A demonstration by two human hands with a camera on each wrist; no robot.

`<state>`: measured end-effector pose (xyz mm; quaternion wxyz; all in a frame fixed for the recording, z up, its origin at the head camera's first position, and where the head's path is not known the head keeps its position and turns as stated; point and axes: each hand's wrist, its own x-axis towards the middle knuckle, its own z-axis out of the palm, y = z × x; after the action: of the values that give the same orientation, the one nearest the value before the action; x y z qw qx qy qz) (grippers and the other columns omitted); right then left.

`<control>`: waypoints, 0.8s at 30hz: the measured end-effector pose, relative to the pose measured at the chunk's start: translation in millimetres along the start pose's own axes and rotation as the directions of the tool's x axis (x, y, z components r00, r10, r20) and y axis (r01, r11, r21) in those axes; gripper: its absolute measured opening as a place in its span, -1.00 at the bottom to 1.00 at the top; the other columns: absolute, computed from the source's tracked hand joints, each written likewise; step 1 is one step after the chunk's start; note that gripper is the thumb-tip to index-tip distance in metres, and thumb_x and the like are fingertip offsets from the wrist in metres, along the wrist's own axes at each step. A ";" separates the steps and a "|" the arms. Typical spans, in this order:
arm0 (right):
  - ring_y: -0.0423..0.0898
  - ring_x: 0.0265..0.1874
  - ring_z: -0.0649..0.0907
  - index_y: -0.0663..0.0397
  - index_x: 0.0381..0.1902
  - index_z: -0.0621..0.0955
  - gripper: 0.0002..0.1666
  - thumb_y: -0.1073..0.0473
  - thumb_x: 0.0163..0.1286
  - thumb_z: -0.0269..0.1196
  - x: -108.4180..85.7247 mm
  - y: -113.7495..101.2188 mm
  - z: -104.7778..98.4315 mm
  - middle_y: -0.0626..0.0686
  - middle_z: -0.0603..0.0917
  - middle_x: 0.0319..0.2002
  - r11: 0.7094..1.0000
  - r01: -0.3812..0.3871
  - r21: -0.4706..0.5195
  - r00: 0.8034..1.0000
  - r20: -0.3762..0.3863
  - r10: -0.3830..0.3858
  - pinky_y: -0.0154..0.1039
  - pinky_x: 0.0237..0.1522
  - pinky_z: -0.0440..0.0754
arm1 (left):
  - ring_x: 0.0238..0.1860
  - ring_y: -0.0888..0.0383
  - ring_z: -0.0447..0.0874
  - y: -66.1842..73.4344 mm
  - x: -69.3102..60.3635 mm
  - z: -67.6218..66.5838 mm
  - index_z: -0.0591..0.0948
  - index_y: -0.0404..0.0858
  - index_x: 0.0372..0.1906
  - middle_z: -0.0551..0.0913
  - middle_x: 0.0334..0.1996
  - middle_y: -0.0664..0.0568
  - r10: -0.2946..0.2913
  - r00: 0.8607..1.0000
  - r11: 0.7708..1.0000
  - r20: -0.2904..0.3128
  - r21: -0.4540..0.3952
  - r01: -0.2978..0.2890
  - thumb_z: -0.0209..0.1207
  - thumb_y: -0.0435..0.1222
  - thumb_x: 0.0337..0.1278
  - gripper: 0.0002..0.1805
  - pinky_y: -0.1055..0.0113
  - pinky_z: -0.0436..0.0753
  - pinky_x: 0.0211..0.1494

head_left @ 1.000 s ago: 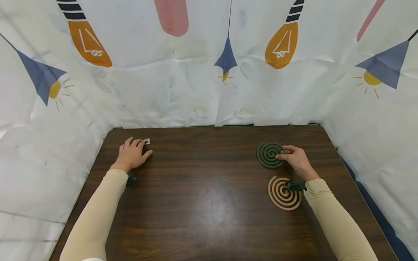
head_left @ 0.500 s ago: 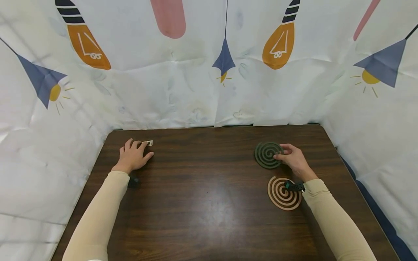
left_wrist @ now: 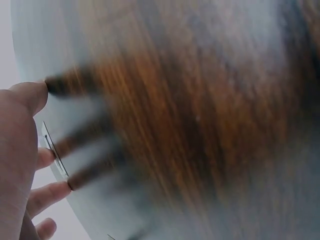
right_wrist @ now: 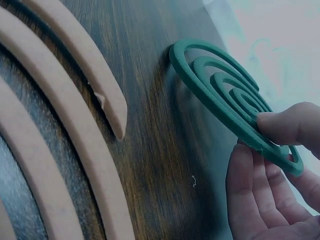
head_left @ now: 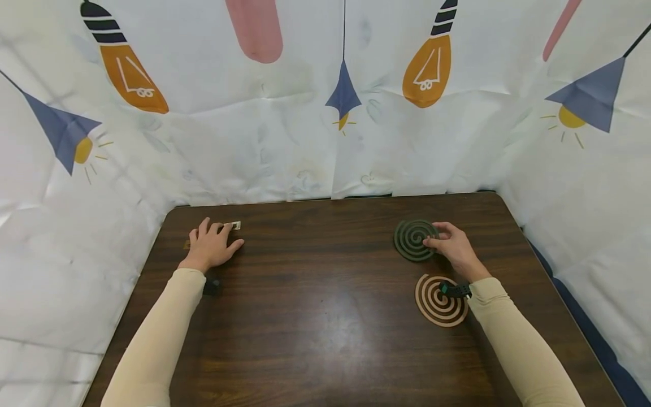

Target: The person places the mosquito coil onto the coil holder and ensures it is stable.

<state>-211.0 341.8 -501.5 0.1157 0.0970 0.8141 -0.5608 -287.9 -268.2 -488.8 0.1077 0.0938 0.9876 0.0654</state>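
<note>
My right hand (head_left: 455, 249) pinches a green spiral coil (head_left: 414, 241) by its right edge. In the right wrist view the thumb lies on top of the green coil (right_wrist: 220, 102), fingers beneath, and the coil is tilted with one side raised. A tan spiral coil (head_left: 427, 299) lies flat below that hand, partly under the wristband. At the table's back left, my left hand (head_left: 211, 249) rests with fingers spread, its fingertips touching a small flat pale metal piece (head_left: 236, 225). The same piece (left_wrist: 56, 156) shows by the fingertips in the left wrist view.
The dark wooden table (head_left: 315, 316) has its back edge against a white printed curtain (head_left: 285, 147). A small brownish item (head_left: 186, 244) peeks out left of my left hand. Black bands sit on both wrists.
The view has shifted slightly. My left hand has moved a little to the right with the small piece, and a brownish item now shows beside it. My right hand still pinches the green coil.
</note>
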 end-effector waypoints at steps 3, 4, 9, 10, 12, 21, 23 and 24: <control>-0.33 -0.19 0.74 0.12 0.58 0.25 -0.15 0.09 0.47 0.35 -1.4 -1.8 1.6 -0.19 0.70 -0.15 1.000 0.002 0.009 1.000 -0.004 -0.002 -0.31 0.00 0.70 | 0.60 -0.55 -0.27 3.1 -0.3 0.3 0.18 -0.34 0.61 0.15 0.51 -0.51 -0.003 1.000 1.000 0.003 0.000 0.003 -0.05 0.17 0.56 -0.16 -0.54 -0.10 0.50; -0.33 -0.19 0.73 0.12 0.58 0.25 -0.14 0.08 0.47 0.35 -1.5 -2.0 1.9 -0.19 0.70 -0.15 1.000 0.001 0.010 1.000 -0.003 -0.001 -0.30 0.01 0.70 | 0.60 -0.54 -0.27 4.1 -0.3 0.7 0.18 -0.33 0.61 0.15 0.52 -0.51 -0.004 1.000 1.000 0.003 -0.001 0.004 -0.04 0.16 0.57 -0.17 -0.54 -0.10 0.50; -0.33 -0.19 0.74 0.11 0.58 0.25 -0.15 0.09 0.47 0.35 -2.1 -2.9 3.5 -0.20 0.70 -0.16 1.000 0.004 0.018 1.000 -0.007 -0.004 -0.26 0.05 0.71 | 0.61 -0.53 -0.27 8.3 -0.8 1.6 0.18 -0.32 0.61 0.14 0.53 -0.49 -0.009 1.000 1.000 0.002 -0.001 0.009 -0.03 0.13 0.57 -0.19 -0.53 -0.10 0.50; -0.33 -0.19 0.74 0.12 0.59 0.24 -0.15 0.09 0.47 0.35 -2.3 -3.2 3.9 -0.20 0.70 -0.16 1.000 0.007 0.018 1.000 -0.006 -0.007 -0.26 0.04 0.71 | 0.61 -0.53 -0.27 8.4 -1.0 1.8 0.18 -0.32 0.61 0.15 0.53 -0.49 -0.009 1.000 1.000 0.000 -0.002 0.009 -0.03 0.13 0.57 -0.20 -0.53 -0.10 0.50; -0.32 -0.20 0.74 0.12 0.58 0.25 -0.16 0.11 0.47 0.35 -2.1 -3.8 5.7 -0.20 0.70 -0.17 0.999 0.005 0.035 1.000 -0.008 -0.004 -0.29 0.01 0.72 | 0.61 -0.53 -0.26 8.5 -1.3 1.9 0.18 -0.31 0.61 0.15 0.52 -0.49 -0.007 1.000 1.000 -0.002 -0.006 0.007 -0.03 0.13 0.57 -0.19 -0.53 -0.10 0.50; -0.32 -0.22 0.73 0.11 0.61 0.20 -0.02 0.03 0.41 0.42 1.7 -8.3 14.9 -0.05 0.60 -0.03 0.991 -0.036 0.129 0.999 0.006 0.036 -0.38 -0.07 0.73 | 0.61 -0.52 -0.24 1.0 -1.8 1.7 0.17 -0.38 0.61 0.16 0.53 -0.47 0.010 1.000 1.000 0.000 -0.005 -0.010 -0.04 0.16 0.56 -0.15 -0.55 -0.08 0.48; -0.33 -0.21 0.72 0.12 0.63 0.17 0.00 0.04 0.41 0.41 1.1 -9.6 16.2 -0.01 0.57 0.03 0.991 -0.042 0.125 0.999 0.006 0.041 -0.39 -0.07 0.72 | 0.61 -0.52 -0.25 -0.2 -2.2 1.4 0.17 -0.39 0.61 0.15 0.54 -0.46 0.010 1.000 1.000 0.003 -0.003 -0.010 -0.04 0.16 0.56 -0.14 -0.55 -0.09 0.48; -0.33 -0.21 0.72 0.13 0.63 0.16 0.00 0.04 0.42 0.41 0.9 -10.2 16.8 0.01 0.57 0.05 0.991 -0.044 0.123 0.999 0.007 0.043 -0.39 -0.07 0.72 | 0.61 -0.52 -0.25 -0.4 -2.3 1.5 0.17 -0.40 0.61 0.15 0.55 -0.46 0.010 1.000 1.000 0.003 0.000 -0.010 -0.04 0.16 0.56 -0.13 -0.56 -0.09 0.48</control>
<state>-213.5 322.5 -498.4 0.1233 0.1205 0.7754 -0.6075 -285.5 -268.9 -489.9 0.1087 0.0988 0.9869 0.0660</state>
